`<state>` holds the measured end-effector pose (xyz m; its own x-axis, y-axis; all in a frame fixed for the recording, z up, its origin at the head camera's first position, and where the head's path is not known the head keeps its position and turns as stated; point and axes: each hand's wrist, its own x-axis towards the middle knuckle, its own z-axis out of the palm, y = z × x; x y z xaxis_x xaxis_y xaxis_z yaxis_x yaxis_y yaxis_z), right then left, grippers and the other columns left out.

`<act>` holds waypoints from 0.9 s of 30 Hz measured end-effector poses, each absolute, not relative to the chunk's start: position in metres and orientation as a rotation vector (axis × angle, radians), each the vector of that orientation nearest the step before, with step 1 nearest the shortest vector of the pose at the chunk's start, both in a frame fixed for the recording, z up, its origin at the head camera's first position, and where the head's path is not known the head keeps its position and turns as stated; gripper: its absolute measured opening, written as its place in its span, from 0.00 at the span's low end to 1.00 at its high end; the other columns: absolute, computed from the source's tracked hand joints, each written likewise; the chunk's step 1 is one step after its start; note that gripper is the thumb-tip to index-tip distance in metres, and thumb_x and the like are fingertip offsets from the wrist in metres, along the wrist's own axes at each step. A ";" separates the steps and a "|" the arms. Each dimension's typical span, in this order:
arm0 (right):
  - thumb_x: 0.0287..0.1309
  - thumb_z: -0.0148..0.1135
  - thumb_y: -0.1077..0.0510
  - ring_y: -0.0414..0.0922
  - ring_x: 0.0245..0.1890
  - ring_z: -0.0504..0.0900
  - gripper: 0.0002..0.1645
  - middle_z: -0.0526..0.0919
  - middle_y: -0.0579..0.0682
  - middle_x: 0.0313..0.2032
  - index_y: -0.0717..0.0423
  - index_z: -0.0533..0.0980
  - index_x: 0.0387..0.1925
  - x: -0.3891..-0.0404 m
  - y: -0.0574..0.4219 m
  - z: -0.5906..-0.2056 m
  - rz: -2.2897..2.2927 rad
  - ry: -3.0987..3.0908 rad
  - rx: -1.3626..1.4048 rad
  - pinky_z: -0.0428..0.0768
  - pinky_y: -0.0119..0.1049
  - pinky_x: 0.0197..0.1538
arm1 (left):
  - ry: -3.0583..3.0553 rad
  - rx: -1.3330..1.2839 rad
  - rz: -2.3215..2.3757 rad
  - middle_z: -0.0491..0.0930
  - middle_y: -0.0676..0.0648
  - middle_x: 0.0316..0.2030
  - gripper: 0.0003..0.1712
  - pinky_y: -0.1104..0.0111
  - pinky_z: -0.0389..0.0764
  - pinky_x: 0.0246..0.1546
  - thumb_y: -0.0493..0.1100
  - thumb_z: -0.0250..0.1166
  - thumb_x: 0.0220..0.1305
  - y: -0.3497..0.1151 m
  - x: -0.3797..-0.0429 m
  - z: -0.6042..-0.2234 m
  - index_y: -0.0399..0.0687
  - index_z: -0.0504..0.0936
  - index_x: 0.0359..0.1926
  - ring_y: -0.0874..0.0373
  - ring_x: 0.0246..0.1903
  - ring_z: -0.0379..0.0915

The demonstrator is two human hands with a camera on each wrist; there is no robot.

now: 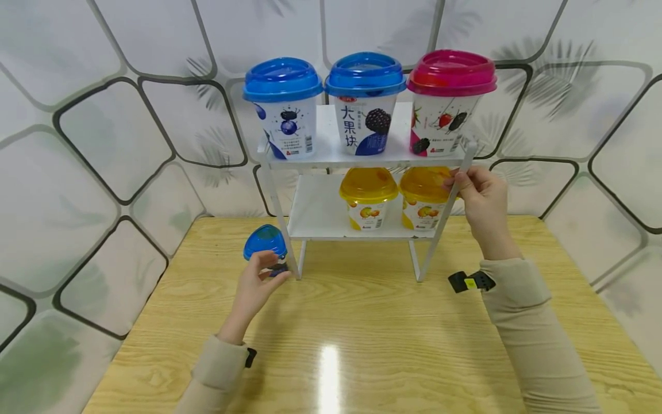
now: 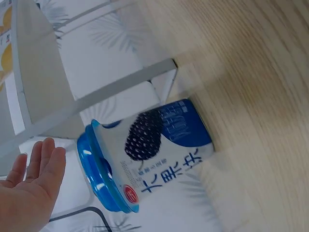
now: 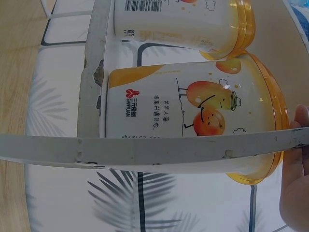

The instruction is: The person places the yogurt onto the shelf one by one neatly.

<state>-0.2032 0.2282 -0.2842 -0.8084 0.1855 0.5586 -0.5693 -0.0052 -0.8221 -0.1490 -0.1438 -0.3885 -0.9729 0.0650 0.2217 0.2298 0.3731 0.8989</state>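
Note:
A blue-lidded yogurt cup (image 2: 154,145) with a blackberry picture stands on the table beside the white rack's left leg. My left hand (image 1: 258,284) is close to this cup. In the left wrist view its fingers are extended, with a gap between them and the lid. My right hand (image 1: 486,201) is at the right front post (image 1: 446,215) of the white two-tier rack, its thumb and fingers on either side of the post. Its fingertips are by the orange lid (image 3: 275,111) of the right-hand yellow yogurt cup (image 1: 425,210); contact with that lid is unclear.
On the upper shelf (image 1: 323,135) stand two blue-lidded cups (image 1: 281,109) and a pink-lidded cup (image 1: 447,103). Another yellow cup (image 1: 368,198) shares the lower shelf (image 1: 315,210). A patterned wall (image 1: 103,144) rises behind the wooden table (image 1: 362,345).

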 end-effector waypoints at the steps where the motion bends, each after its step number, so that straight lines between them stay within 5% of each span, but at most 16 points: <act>1: 0.57 0.53 0.64 0.39 0.24 0.80 0.09 0.79 0.48 0.21 0.64 0.75 0.25 -0.203 0.228 -0.284 1.870 -1.750 0.398 0.76 0.26 0.35 | -2.484 -0.259 -1.647 0.69 0.33 0.48 0.29 0.50 0.65 0.49 0.36 0.65 0.52 -0.147 -0.151 -0.393 0.30 0.63 0.52 0.42 0.50 0.64; 9: 0.57 0.53 0.63 0.39 0.25 0.80 0.08 0.79 0.48 0.22 0.64 0.75 0.26 -0.203 0.229 -0.285 1.887 -1.747 0.400 0.76 0.26 0.35 | -2.571 -0.170 -1.549 0.69 0.35 0.49 0.32 0.52 0.66 0.49 0.41 0.66 0.51 -0.163 -0.159 -0.412 0.34 0.63 0.53 0.45 0.50 0.65; 21: 0.56 0.53 0.63 0.41 0.25 0.79 0.15 0.79 0.49 0.22 0.78 0.71 0.30 -0.204 0.229 -0.284 1.913 -1.723 0.420 0.76 0.27 0.35 | -2.706 -0.078 -1.477 0.68 0.34 0.50 0.34 0.51 0.67 0.48 0.45 0.66 0.52 -0.178 -0.163 -0.425 0.34 0.61 0.55 0.43 0.51 0.64; 27: 0.56 0.53 0.64 0.40 0.25 0.80 0.11 0.79 0.49 0.22 0.72 0.73 0.28 -0.203 0.229 -0.285 1.942 -1.705 0.424 0.76 0.26 0.35 | -2.735 0.003 -1.477 0.68 0.33 0.50 0.35 0.52 0.67 0.48 0.45 0.65 0.53 -0.184 -0.169 -0.432 0.32 0.60 0.56 0.43 0.51 0.64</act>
<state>-0.2030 0.2289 -0.2846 -0.8173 0.1741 0.5493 -0.5672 -0.0752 -0.8202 -0.1687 -0.1843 -0.4323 -0.9994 -0.0174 0.0284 0.0142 0.5488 0.8358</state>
